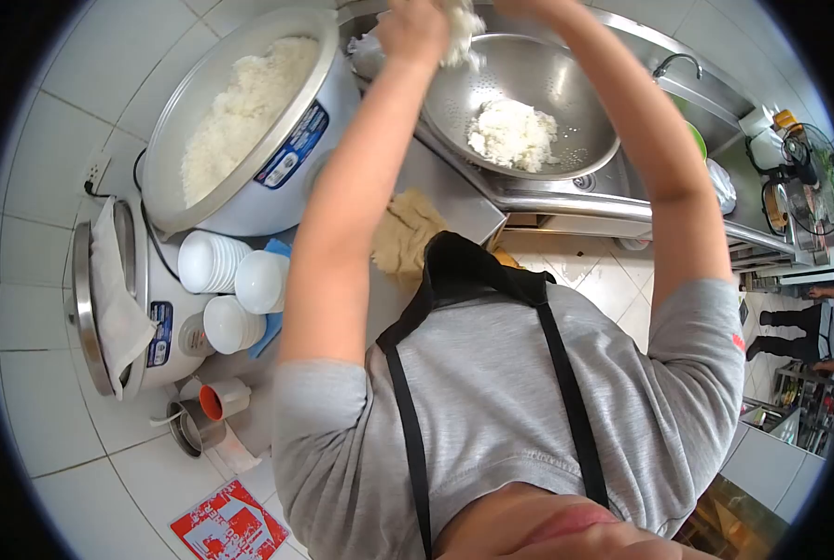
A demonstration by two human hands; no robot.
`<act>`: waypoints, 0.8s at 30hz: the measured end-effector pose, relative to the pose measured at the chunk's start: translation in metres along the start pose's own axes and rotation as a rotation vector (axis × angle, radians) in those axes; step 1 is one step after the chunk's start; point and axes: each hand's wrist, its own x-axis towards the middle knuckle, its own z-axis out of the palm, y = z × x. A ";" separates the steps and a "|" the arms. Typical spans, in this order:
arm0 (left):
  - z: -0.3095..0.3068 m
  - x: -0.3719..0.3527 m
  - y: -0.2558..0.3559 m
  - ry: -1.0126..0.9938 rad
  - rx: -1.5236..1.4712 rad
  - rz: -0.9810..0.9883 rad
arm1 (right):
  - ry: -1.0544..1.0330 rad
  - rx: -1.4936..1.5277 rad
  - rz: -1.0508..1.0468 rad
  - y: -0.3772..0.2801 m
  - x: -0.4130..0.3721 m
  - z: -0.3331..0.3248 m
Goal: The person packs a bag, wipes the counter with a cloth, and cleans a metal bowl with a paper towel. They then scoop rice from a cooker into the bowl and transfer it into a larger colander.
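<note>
At the top edge, my left hand (415,34) is closed against a white clump of cooked rice (460,35), blurred by motion. My right hand (529,6) is mostly cut off by the top edge, beyond the colander, so its fingers do not show. Below the hands, a large perforated steel colander (566,79) sits at the sink with a mound of rice (513,135) in it. Left of my left forearm, a big tilted tub (328,56) with a blue label holds much more rice (249,117).
A tan cloth (406,233) lies on the steel counter. Stacked white bowls (214,261) stand beside a second rice cooker (160,336) and a red-lined cup (224,399). A faucet (678,62) rises behind the sink. Another person (799,334) stands at far right.
</note>
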 end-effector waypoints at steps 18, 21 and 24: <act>0.120 -0.033 -0.017 0.049 0.149 0.439 | -0.388 0.203 0.262 0.088 -0.142 0.148; 0.104 -0.032 -0.017 0.096 0.074 0.323 | -0.536 0.139 0.212 0.052 -0.116 0.221; 0.060 -0.026 -0.011 0.151 -0.108 0.186 | -0.469 0.249 0.232 0.060 -0.096 0.191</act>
